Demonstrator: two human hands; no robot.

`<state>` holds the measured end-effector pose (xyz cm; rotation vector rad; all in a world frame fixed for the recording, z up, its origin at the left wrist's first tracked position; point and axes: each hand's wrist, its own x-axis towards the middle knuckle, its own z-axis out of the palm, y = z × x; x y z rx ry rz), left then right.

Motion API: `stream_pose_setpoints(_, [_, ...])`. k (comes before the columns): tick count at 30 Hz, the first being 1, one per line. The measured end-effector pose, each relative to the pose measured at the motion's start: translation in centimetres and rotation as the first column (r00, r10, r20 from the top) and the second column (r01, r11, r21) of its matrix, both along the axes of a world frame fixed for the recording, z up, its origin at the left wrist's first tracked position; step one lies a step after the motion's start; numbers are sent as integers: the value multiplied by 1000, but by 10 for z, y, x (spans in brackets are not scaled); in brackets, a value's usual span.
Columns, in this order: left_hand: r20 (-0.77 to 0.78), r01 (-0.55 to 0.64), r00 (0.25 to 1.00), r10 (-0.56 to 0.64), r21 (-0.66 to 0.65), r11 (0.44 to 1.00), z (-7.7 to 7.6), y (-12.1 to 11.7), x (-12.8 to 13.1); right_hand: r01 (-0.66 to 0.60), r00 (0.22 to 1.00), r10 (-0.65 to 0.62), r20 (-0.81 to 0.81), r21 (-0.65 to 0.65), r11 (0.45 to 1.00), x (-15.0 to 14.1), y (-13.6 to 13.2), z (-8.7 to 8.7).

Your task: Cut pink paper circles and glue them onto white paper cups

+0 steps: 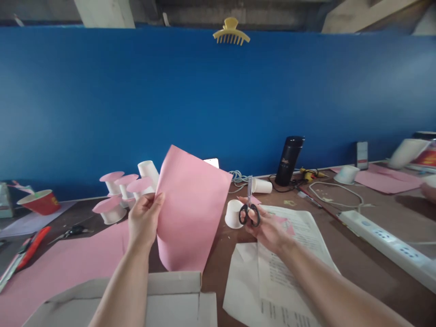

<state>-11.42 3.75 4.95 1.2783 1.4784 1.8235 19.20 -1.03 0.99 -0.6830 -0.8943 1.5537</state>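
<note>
My left hand (145, 220) pinches the left edge of a pink paper sheet (192, 209), which hangs upright and slightly curled above the table. To the right, my right hand (267, 227) holds black-handled scissors (250, 213) with the blades pointing up and close together. The scissors are apart from the sheet. Just left of the scissors, an upside-down white paper cup (233, 214) stands on the table. Behind my left hand are several white cups topped with pink paper discs (112, 177). Printed sheets (286, 268) lie under my right forearm.
An open cardboard box (173, 279) sits at the front. On the left lie more pink paper (81, 254), a red utility knife (32, 250) and a red cup (41, 203). A black bottle (289, 161), a power strip (388, 245) and a white cable (335, 184) are on the right.
</note>
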Motion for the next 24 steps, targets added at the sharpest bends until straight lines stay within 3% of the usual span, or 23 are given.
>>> stream_pose_setpoints(4, [267, 206, 945, -187, -44, 977, 1, -5, 8, 90, 996, -90, 2, 25, 996, -1, 1, 1])
stream_pose_setpoints(7, [344, 250, 914, -216, -58, 967, 3, -8, 9, 121, 992, -120, -37, 39, 992, 1, 3, -2])
stream_pose_setpoints(12, [216, 337, 930, -298, -175, 925, 1, -11, 11, 72, 995, -63, -74, 115, 991, 5, 3, -4])
stream_pose_setpoints(18, [30, 468, 871, -490, -351, 811, -6, -11, 18, 22, 999, -24, 38, 65, 998, 4, -1, 6])
stream_pose_setpoints(24, [-84, 409, 875, -477, -399, 820, -8, -8, 17, 104, 991, -99, 95, -46, 994, 9, 5, -7])
